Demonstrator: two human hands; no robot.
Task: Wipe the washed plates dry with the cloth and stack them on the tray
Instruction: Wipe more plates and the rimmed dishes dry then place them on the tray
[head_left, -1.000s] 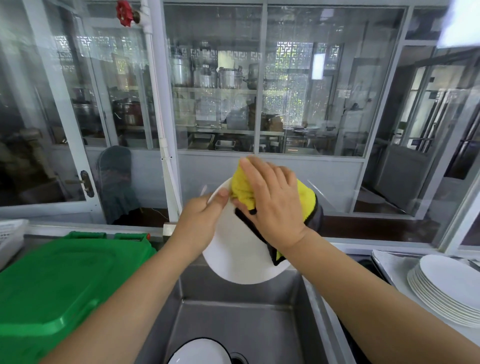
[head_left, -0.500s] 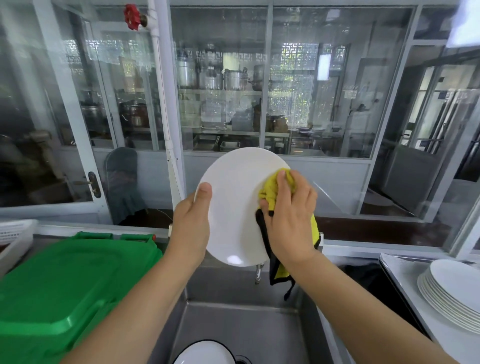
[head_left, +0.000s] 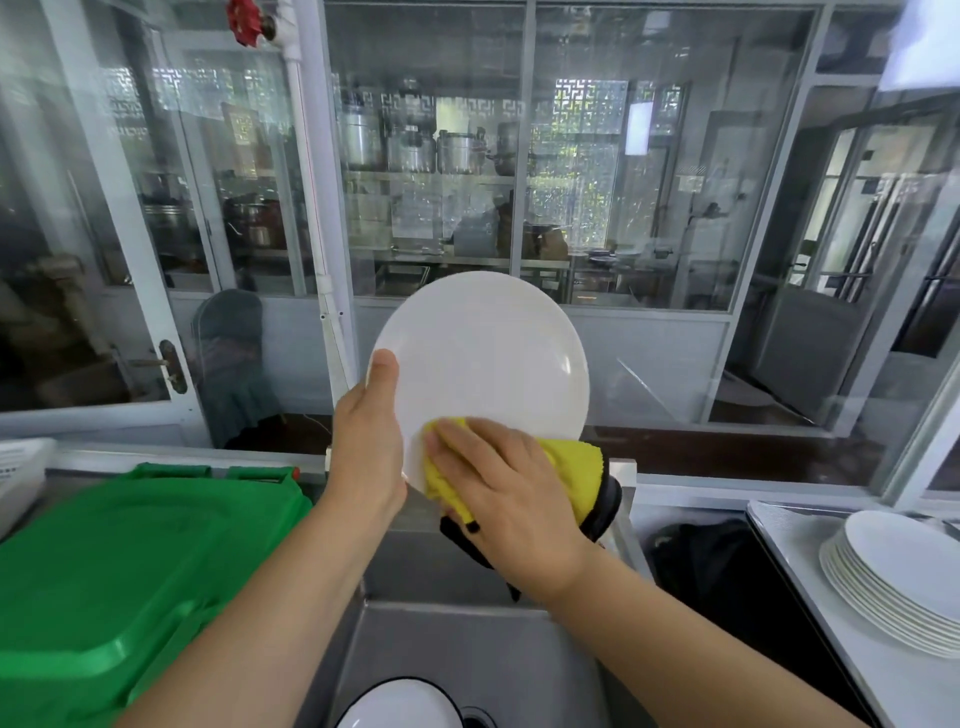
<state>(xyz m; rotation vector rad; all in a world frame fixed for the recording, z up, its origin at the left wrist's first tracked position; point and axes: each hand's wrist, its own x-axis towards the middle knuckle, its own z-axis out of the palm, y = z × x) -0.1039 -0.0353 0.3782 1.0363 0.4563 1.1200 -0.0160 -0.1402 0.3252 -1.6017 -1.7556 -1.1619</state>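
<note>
A white plate (head_left: 483, 348) stands nearly upright above the steel sink, its face toward me. My left hand (head_left: 369, 441) grips its left rim, thumb on the front. My right hand (head_left: 498, 483) presses a yellow cloth with a black edge (head_left: 571, 467) flat against the plate's lower part. A stack of several white plates (head_left: 898, 577) rests on the steel tray (head_left: 795, 551) at the right.
A green plastic lid (head_left: 114, 577) covers the space left of the sink (head_left: 467, 649). A black-rimmed white dish (head_left: 400, 704) lies at the sink bottom by the drain. A white basket (head_left: 21, 467) sits far left. Glass partitions stand close behind the sink.
The plate has been raised and turned to face me. My right hand with the cloth slid from the plate's upper area down its right side to the lower part.
</note>
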